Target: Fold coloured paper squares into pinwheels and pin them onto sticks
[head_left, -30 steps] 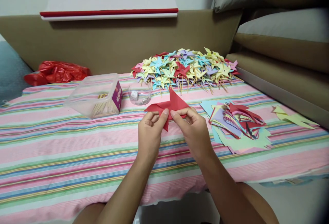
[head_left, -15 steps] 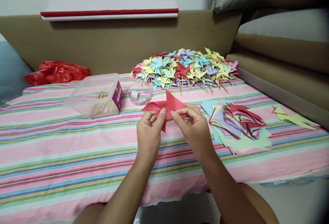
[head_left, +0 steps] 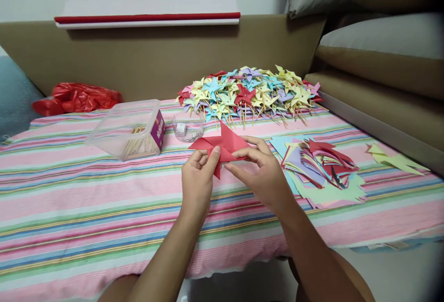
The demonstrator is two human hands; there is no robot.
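If you treat the red paper pinwheel (head_left: 225,148) as the middle of a clock, the stuff on this stripy cloth (head_left: 86,207) is easy to place. Furthest left, towards 10, a crumpled red plastic bag (head_left: 83,97) slumps at the back. Coming inwards, a clear plastic box (head_left: 109,131) sits between 9 and 10, thin wooden sticks (head_left: 141,146) inside and a purple label (head_left: 158,129) on its side. Just beside it, around 10, is a little clear tub (head_left: 190,129) with small shiny bits in the bottom. The left hand (head_left: 197,179), about 7, has a proper pinch on the pinwheel, thumb in front, fingers curled behind. Over at 1 there's a big heap of colourful pinwheels (head_left: 248,93) on sticks. The right hand (head_left: 267,175), at 4, is way looser: fingertips against the paper's right side, thumb well apart from them, and I can't tell if the fingers are nipping anything. Then at 3, a messy stack of coloured paper (head_left: 308,165) with something dark and blurry on it, and further out at 3, some pale yellow scraps (head_left: 395,159).
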